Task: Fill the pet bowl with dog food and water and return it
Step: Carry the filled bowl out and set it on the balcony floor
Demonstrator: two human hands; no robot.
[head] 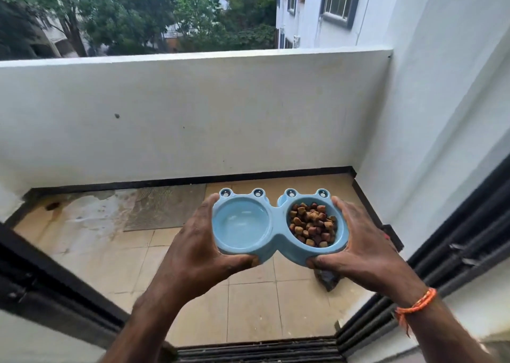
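Bowl: blue double pet bowl (276, 226) held level above the balcony floor (248, 302).
Compartments: water (240, 223) at 9 o'clock, dog kibble (313, 224) at 3 o'clock.
Left hand (198, 241): fingers curled round the bowl's left end.
Right hand (361, 241): grips the right end; orange thread bracelet (416, 304) on the wrist.

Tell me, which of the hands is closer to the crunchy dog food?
The right. The right hand grips the pet bowl at the end whose cup holds the dog food. The left hand grips the far end, beside the water cup.
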